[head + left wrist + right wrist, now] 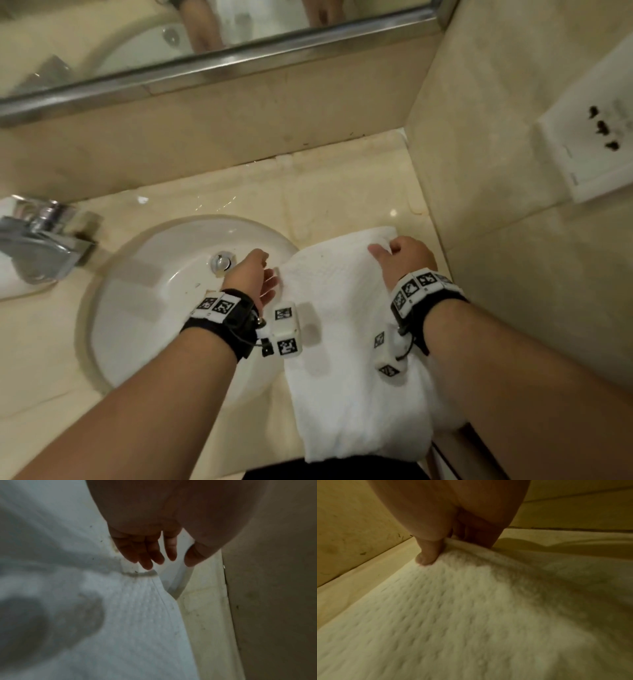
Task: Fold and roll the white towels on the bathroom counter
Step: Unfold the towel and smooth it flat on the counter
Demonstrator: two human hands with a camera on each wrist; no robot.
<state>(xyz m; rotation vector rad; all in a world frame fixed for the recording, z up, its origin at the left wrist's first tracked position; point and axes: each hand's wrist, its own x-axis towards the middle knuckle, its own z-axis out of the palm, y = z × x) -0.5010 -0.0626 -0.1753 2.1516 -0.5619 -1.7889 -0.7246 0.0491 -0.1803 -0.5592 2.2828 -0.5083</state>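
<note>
A white towel (346, 346) is lying on the worktop (239, 198) just beside the sink (164, 298), the right hand (406, 255) pinching its far edge while the left hand (251, 274), fingers loosely spread, is hovering at the sink-side edge, seemingly squaring it for folding.

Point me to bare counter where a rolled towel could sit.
Bare beige marble counter lies behind the white textured towel, bordered by the back wall, the corner and the round white sink. Another patch lies near-left of the sink. Crowded: the towel fills the right strip; the right hand grips its far edge.
</note>
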